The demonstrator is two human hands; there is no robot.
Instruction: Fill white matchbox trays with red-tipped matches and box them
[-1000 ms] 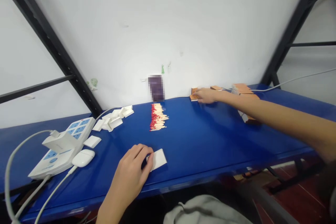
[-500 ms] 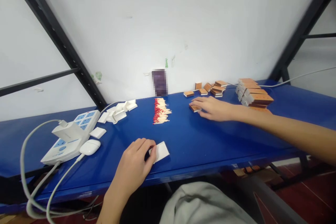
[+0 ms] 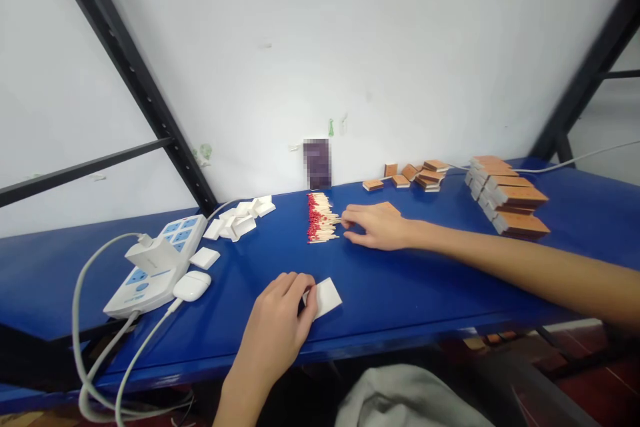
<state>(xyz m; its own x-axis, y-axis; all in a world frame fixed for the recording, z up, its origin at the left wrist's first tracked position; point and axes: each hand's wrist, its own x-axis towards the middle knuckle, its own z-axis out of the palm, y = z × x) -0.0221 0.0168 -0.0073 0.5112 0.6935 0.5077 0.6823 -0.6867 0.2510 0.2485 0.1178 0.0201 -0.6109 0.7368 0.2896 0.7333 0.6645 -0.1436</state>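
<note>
Moved right fingers [image 3: 354, 214] beside matches [image 3: 320, 219], can't tell grip; pinching white tray [image 3: 329, 297] in left fingers [image 3: 299, 282] near bench [image 3: 395, 313] front edge.

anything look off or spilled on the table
Nothing looks spilled or broken. Slightly untidy: the matches lie in a loose stack with uneven ends, some jutting out to the right, and one white box sits apart from the white pile, beside the power strip.

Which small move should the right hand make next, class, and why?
Probably the right hand should pinch a few matches by their bare ends: its fingertips are right by those ends, while the left hand holds the white box.
</note>
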